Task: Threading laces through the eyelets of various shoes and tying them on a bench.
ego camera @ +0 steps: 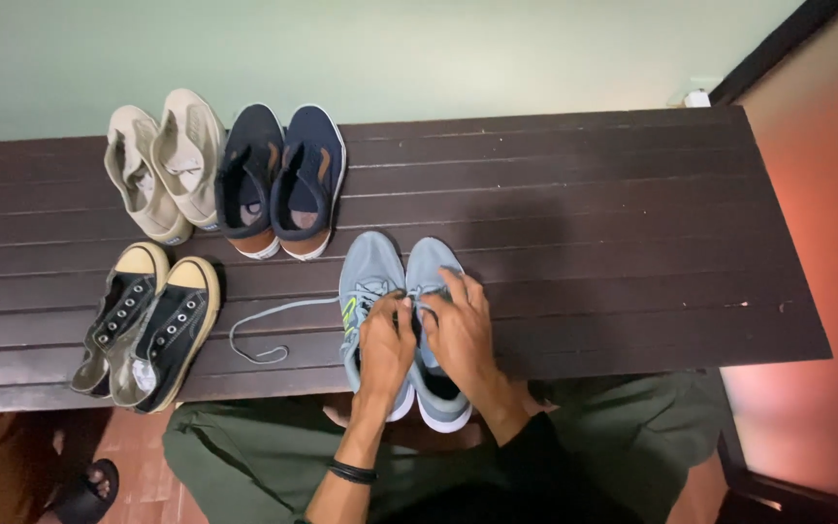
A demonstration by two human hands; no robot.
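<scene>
1. On the dark slatted bench (584,194), the surface that serves as the reference for every position below, four pairs of shoes are arranged; all lie on its left half, while its right half carries nothing.
2. At the bench's far left edge, toward the pale wall (390,49), sits a pair of beige canvas shoes (162,170), the two touching side by side.
3. Below them, at the bench's near left edge, lies a pair of black sneakers with cream toe caps (147,325), unlaced, their heels hanging slightly over the front edge.
4. Just right of the beige pair, at the far side of the bench, stands a pair of navy slip-on shoes (281,182) with white soles, touching the beige pair.
5. A loose grey shoelace (262,330) trails across the slats between the black sneakers and the grey running shoes (395,291).
6. The grey running shoes stand at the bench's near edge, about mid-length, toes toward the wall and heels over the front edge.
7. The left hand (385,349) rests on the left grey shoe, fingers curled narrowly and pinching lace at the eyelets; a black band circles its wrist.
8. The right hand (460,335) lies over the right grey shoe, fingers bent and closed on the lace beside the left hand; the two hands touch.
9. Below the bench's front edge appear the person's olive-green trousers (244,456).
</scene>
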